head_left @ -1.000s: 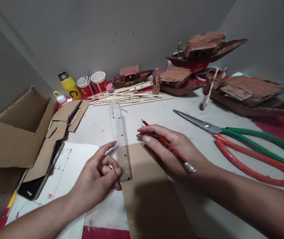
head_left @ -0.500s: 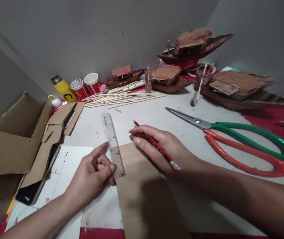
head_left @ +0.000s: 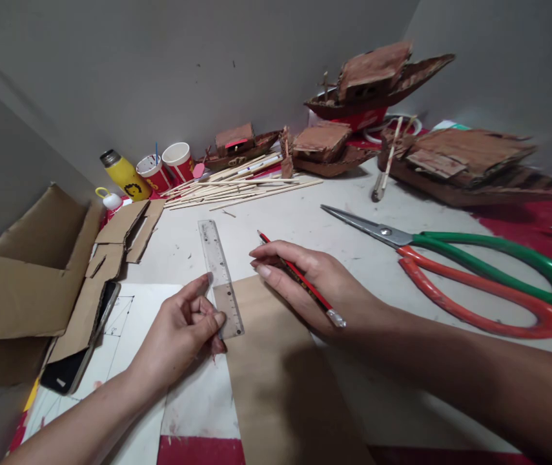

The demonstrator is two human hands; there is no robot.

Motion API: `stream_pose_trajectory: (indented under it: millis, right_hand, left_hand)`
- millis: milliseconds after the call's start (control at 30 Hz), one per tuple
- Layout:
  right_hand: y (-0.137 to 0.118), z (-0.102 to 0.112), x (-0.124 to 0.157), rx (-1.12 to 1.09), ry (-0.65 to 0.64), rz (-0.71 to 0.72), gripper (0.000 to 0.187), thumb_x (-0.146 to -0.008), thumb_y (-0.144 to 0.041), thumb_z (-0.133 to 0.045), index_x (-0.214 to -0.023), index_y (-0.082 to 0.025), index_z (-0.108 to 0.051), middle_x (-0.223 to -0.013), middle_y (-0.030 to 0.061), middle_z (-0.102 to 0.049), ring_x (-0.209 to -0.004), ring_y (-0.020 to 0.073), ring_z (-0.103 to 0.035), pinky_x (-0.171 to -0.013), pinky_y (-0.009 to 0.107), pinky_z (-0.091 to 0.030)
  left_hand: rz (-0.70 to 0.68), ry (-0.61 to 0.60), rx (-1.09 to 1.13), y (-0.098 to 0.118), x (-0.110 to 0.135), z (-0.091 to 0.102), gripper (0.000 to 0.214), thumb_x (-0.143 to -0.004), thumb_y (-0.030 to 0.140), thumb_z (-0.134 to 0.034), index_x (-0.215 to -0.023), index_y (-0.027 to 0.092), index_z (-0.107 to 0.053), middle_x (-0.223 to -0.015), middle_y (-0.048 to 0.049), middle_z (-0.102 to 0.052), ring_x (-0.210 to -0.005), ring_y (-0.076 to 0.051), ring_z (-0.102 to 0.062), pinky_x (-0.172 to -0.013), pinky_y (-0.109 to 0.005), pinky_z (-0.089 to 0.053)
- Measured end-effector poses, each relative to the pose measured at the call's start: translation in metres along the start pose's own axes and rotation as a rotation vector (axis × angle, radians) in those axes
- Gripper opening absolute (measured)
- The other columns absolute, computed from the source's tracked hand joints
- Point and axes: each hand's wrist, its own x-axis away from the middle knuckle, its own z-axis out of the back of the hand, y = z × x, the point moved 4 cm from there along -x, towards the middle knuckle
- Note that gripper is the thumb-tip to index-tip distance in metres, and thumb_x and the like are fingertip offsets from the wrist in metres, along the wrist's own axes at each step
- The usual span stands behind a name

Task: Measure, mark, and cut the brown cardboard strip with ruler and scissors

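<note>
Ruler point(head_left: 216, 248), clear plastic, is overlapping the top left corner of a brown cardboard sheet point(head_left: 261, 368): lower end over the sheet, upper end reaching past its edge over the white work surface point(head_left: 280, 213). Can't tell if it's lying fully flat. Left hand point(head_left: 179, 339) is pinching the ruler's left edge near the lower end, thumb on top, index fingertip touching the edge further up, other fingers curling in. Right hand point(head_left: 334, 278) is gripping a red-and-black pencil point(head_left: 312, 289) in a writing hold, fingers closing round the shaft, silver end pointing back toward the wrist. Pencil tip is pointing away from the body, right of the ruler and apart from it, near the sheet's top edge; looks raised.

Left side: paper with ruled line drawings point(head_left: 135, 323) is lying beside the left forearm. Black smartphone point(head_left: 65, 374) is resting there, cut cardboard pieces point(head_left: 111, 252) partly covering it. Open cardboard box point(head_left: 19, 290) is standing left of those.

Right side: big scissors point(head_left: 386, 231) are lying with blades slightly apart, one handle green, one orange-red.

Back: thin wooden sticks point(head_left: 237, 187) are lying in a loose pile; yellow bottle point(head_left: 130, 181) and two paper cups point(head_left: 177, 155) are standing to their left. Four brown model boats point(head_left: 327, 152) are sitting along the rear and right.
</note>
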Motion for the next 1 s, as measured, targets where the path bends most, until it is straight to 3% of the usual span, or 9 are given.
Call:
stream_pose_trajectory:
  millis: [400,533,667,833,1000]
  right_hand:
    - [0.000,0.001,0.000,-0.027,0.011,-0.019,0.020,-0.093,-0.025,-0.054,-0.108,-0.018,-0.064,-0.098,0.0061,-0.076,-0.087,0.0192,-0.071,-0.078,0.027,-0.054]
    - [0.000,0.004,0.002,-0.088,0.090,-0.049,0.025,-0.094,-0.026,-0.053,-0.115,-0.019,-0.063,-0.102,0.0073,-0.076,-0.092,0.0216,-0.072,-0.083,0.032,-0.054]
    - [-0.009,0.010,0.009,-0.254,0.203,-0.104,0.027,-0.096,-0.032,-0.053,-0.118,-0.023,-0.065,-0.089,0.0050,-0.076,-0.086,0.0203,-0.072,-0.079,0.032,-0.056]
    - [-0.019,-0.001,0.019,-0.625,-0.008,-0.257,0.032,-0.090,-0.047,-0.060,-0.095,-0.018,-0.072,-0.067,0.0025,-0.066,-0.050,0.0119,-0.059,-0.047,0.023,-0.049]
    - [-0.010,-0.013,0.025,-0.673,-0.107,-0.554,0.023,-0.077,-0.037,-0.073,-0.077,-0.015,-0.066,-0.061,0.0008,-0.065,-0.047,0.0087,-0.057,-0.043,0.018,-0.044]
  left_hand:
    - [0.015,-0.009,0.013,0.000,-0.003,0.000,0.081,-0.077,0.023,-0.076,-0.144,0.007,-0.034,-0.072,0.0059,-0.055,-0.047,-0.013,-0.060,-0.043,-0.026,-0.049]
    - [0.006,-0.017,-0.006,0.000,-0.004,0.001,0.078,-0.079,0.024,-0.075,-0.145,0.009,-0.035,-0.072,0.0061,-0.054,-0.047,-0.012,-0.060,-0.044,-0.027,-0.049]
    - [-0.016,-0.029,-0.043,0.001,-0.004,0.001,0.075,-0.080,0.024,-0.073,-0.144,0.010,-0.036,-0.072,0.0053,-0.056,-0.048,-0.012,-0.060,-0.047,-0.027,-0.049]
    - [-0.027,-0.028,-0.063,0.001,-0.005,0.001,0.076,-0.079,0.024,-0.073,-0.143,0.007,-0.036,-0.068,0.0059,-0.055,-0.047,-0.013,-0.059,-0.046,-0.027,-0.047]
    - [-0.024,-0.032,-0.086,-0.001,-0.005,0.001,0.077,-0.080,0.022,-0.070,-0.146,0.007,-0.033,-0.065,0.0067,-0.055,-0.047,-0.013,-0.060,-0.046,-0.026,-0.046]
